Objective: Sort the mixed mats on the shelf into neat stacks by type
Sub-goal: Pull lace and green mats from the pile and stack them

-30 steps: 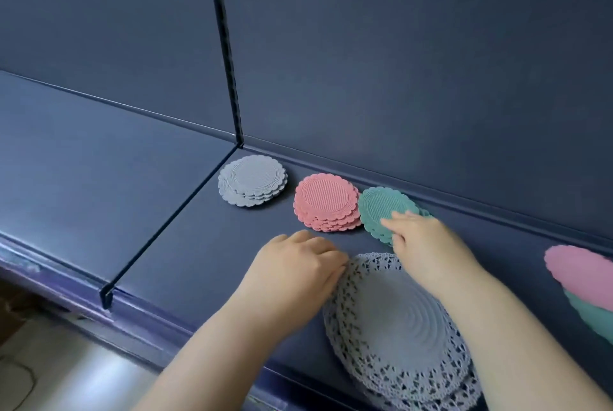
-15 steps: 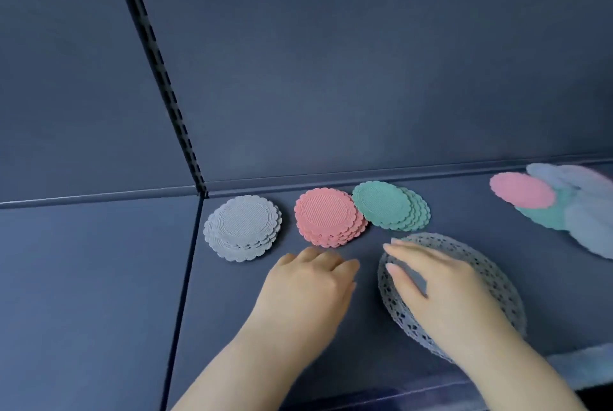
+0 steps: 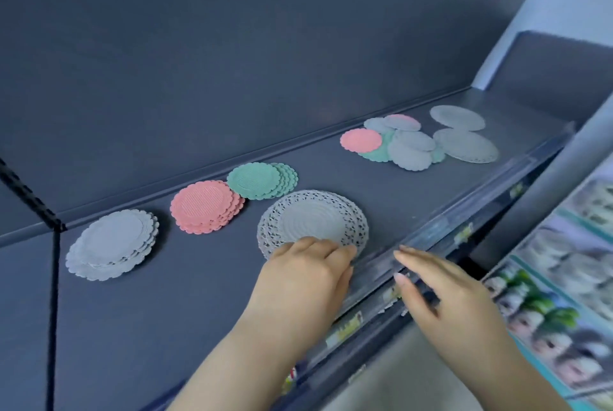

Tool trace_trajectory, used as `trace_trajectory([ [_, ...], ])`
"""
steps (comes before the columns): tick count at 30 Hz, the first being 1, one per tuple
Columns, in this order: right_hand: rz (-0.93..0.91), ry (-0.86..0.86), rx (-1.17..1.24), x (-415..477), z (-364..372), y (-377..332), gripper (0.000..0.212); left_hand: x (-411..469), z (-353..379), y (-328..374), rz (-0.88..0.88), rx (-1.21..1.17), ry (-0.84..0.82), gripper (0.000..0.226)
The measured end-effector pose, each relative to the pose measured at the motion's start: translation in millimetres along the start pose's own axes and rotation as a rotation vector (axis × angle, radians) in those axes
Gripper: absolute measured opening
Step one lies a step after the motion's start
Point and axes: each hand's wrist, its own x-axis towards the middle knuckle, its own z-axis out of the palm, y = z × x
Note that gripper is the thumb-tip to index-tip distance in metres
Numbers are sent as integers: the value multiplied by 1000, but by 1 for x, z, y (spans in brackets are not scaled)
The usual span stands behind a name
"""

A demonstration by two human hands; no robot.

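Note:
Three small stacks lie in a row on the dark shelf point(image 3: 185, 304): grey scalloped mats point(image 3: 112, 243), pink mats point(image 3: 205, 210) and green mats point(image 3: 260, 180). In front of the green stack sits a stack of large grey lace mats point(image 3: 313, 221). My left hand point(image 3: 306, 281) rests on its near edge, fingers loosely bent. My right hand point(image 3: 441, 291) hovers flat over the shelf's front rail, holding nothing. A mixed pile point(image 3: 394, 142) of pink, green and grey mats lies farther right, with two large lace mats point(image 3: 464, 143) beside it.
A clear price rail point(image 3: 441, 235) runs along the shelf's front edge. A black slotted upright point(image 3: 26, 191) divides the shelf at the left. Packaged goods point(image 3: 564, 294) fill a lower shelf at the right. The dark back panel rises behind the mats.
My right hand has come off the lace mat stack and moved right to the front rail. My left hand has moved onto the stack's near edge. The view has swung right.

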Motion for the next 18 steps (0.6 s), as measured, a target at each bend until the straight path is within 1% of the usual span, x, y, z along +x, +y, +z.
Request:
trace_trajectory([
  [5,27,-33,-13,-20,-42,71,26,24,28,67,1,10,-13,34],
  [9,77,-140,-28,-38,-83,140,28,45,61,125,-32,38,-70,39],
  [12,107,-203,-57,-53,-106,192,33,60,86,166,-46,53,-75,38],
  [14,153,-197,-63,-59,-114,219,32,70,99,190,-31,50,-56,36],
  [16,180,-160,-29,-62,-122,241,30,81,106,211,-10,37,-47,34],
  [18,204,-157,1,-60,-128,257,29,90,113,225,7,18,-45,36],
])
